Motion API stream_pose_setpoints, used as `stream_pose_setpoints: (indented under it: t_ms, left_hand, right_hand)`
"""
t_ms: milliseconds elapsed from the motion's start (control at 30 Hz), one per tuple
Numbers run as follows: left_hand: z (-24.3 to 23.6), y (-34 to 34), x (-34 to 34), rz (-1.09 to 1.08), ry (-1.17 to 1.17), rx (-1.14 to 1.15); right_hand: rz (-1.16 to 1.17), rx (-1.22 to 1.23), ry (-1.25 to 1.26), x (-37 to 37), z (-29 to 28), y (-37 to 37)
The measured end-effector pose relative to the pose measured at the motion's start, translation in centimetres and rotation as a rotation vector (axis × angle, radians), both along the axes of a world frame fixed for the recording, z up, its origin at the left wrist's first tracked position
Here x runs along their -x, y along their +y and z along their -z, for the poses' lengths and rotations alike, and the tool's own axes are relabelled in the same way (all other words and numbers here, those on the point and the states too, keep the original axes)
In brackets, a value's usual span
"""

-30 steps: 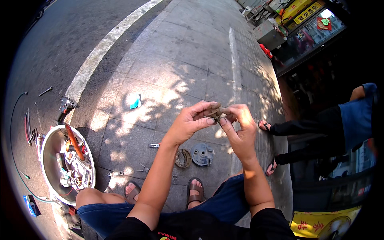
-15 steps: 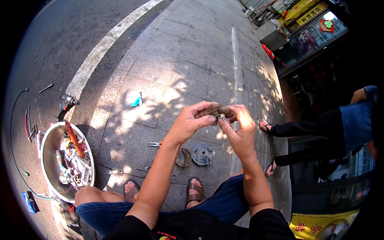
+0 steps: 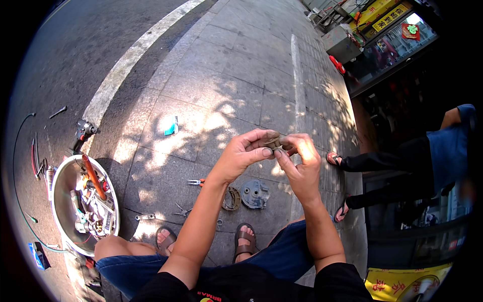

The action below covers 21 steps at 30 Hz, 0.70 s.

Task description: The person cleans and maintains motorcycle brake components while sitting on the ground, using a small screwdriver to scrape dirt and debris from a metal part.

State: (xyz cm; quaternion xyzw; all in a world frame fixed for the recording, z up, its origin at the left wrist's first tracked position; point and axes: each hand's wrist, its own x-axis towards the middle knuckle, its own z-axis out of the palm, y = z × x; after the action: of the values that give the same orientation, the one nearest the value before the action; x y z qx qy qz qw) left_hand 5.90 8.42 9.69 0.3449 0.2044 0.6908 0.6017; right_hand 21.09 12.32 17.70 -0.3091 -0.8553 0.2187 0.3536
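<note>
Over the pavement (image 3: 236,55), between its road-side and shop-side edges — small brownish part (image 3: 275,144), fingertip grips of left hand (image 3: 241,155) and right hand (image 3: 302,165) clamped on it. Grey round plate (image 3: 255,194) lies beside a brown ring (image 3: 232,200); metal basin (image 3: 64,194) stands at the road-side edge.

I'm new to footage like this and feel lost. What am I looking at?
There's no machine: these are a person's own bare hands. Every picture comes from one wide fisheye camera worn on their head, looking down, so straight edges bend. The left hand and right hand pinch a small brownish part between them; its full shape is hidden. On the paving lie a round grey plate, a ring-shaped part and orange-handled pliers. To the person's left, a metal basin holds an orange-red rod and other gear.
</note>
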Motion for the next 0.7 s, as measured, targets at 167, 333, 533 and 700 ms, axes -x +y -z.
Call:
stream_pose_setpoints:
  t_ms: [167, 333, 533, 700]
  left_hand:
    - [0.0, 0.0, -0.1, 0.01, -0.015, 0.008]
    - [0.0, 0.2, -0.4, 0.016, -0.039, 0.024]
    - [0.3, 0.6, -0.4, -0.201, -0.002, 0.037]
    - [0.2, 0.6, -0.3, -0.158, 0.002, 0.045]
  right_hand:
    - [-0.015, -0.003, 0.017, 0.0, 0.2, 0.2]
    - [0.087, 0.305, 0.134, -0.2, 0.8, -0.1]
    - [0.093, 0.314, -0.052, -0.9, 1.7, 0.3]
    - [0.046, 0.522, 0.124, -1.1, 2.2, 0.6]
